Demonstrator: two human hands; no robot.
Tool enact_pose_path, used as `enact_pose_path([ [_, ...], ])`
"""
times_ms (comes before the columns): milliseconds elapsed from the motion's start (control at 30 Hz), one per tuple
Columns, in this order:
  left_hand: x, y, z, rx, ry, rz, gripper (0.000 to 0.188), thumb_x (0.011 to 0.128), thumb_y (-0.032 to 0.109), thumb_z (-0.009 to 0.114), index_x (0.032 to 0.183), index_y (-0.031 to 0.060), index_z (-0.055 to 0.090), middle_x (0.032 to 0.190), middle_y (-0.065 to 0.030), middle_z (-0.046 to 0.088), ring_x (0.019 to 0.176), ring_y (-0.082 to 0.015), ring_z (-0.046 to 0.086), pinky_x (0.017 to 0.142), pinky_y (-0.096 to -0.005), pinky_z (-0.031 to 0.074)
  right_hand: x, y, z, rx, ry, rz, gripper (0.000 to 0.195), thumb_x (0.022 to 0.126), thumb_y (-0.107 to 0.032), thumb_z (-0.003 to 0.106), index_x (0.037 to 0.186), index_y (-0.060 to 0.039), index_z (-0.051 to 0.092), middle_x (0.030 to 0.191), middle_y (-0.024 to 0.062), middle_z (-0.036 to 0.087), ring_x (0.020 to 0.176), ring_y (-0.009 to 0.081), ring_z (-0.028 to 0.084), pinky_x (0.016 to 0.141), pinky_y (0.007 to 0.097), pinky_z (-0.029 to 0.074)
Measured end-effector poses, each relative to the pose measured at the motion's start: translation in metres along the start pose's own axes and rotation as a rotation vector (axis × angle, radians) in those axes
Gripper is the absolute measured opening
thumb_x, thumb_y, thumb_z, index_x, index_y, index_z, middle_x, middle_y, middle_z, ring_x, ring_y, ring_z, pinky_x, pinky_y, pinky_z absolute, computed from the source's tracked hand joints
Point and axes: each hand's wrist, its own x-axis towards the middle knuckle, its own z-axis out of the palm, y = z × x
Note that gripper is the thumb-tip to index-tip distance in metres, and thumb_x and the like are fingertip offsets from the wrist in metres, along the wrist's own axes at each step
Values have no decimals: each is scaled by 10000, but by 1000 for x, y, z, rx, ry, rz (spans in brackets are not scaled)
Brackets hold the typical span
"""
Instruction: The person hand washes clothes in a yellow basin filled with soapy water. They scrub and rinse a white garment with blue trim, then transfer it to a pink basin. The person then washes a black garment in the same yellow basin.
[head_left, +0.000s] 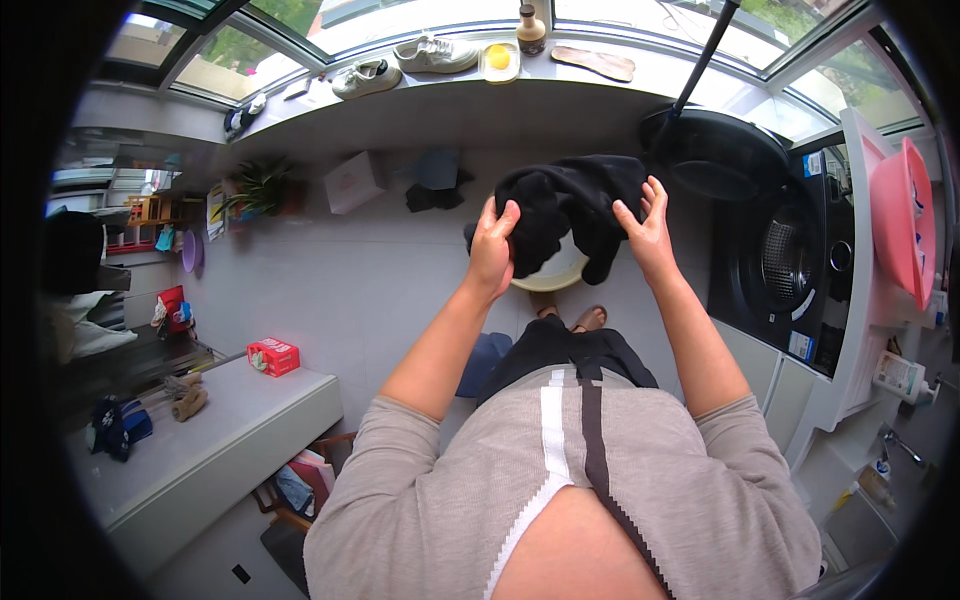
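Both hands hold up a bunched black cloth garment (559, 199) in front of me. My left hand (493, 244) is closed on its left side, thumb uppermost. At the right side my right hand (646, 225) pinches the cloth between thumb and fingers. Beneath the garment, on the floor near my feet, stands a pale yellow-rimmed basin (551, 283), largely covered by the cloth. What the basin holds is mostly hidden.
A black front-loading washing machine (780, 262) and a large black tub (720, 161) stand to the right. A pink basin (900, 217) rests on the counter. White shoes (435, 54) line the windowsill. A white box (354, 182) and dark cloth (435, 196) lie on the floor.
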Motion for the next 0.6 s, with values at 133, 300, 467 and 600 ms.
enact_pose_path([
  [133,-4,8,12,89,51,9,115,990,214,529,980,108,487,828,64,505,716,-17,468,632,-187,388,-12,24,13,30,-395,24,465,813,-230,732,1183,-31,534,1141,131,602,1081,240,572,910,349,469],
  [300,-27,17,38,52,36,51,111,997,218,510,976,109,523,900,24,585,817,-70,570,711,-232,462,-69,69,64,-351,-476,-137,777,769,-386,763,1368,-15,434,1414,242,405,1256,321,480,1016,377,413],
  [467,-50,34,86,59,-43,150,204,1001,204,491,1157,72,494,1087,-53,603,995,-158,590,875,-312,481,-67,75,81,76,-525,153,465,902,-320,585,1204,33,564,1071,141,641,962,260,614,877,355,467],
  [600,-48,13,57,633,-21,295,384,973,151,534,1328,66,414,1253,-96,496,1216,-190,437,1022,-333,345,-71,27,55,635,-479,330,327,970,-304,482,1101,-23,587,975,50,651,860,153,632,716,340,523],
])
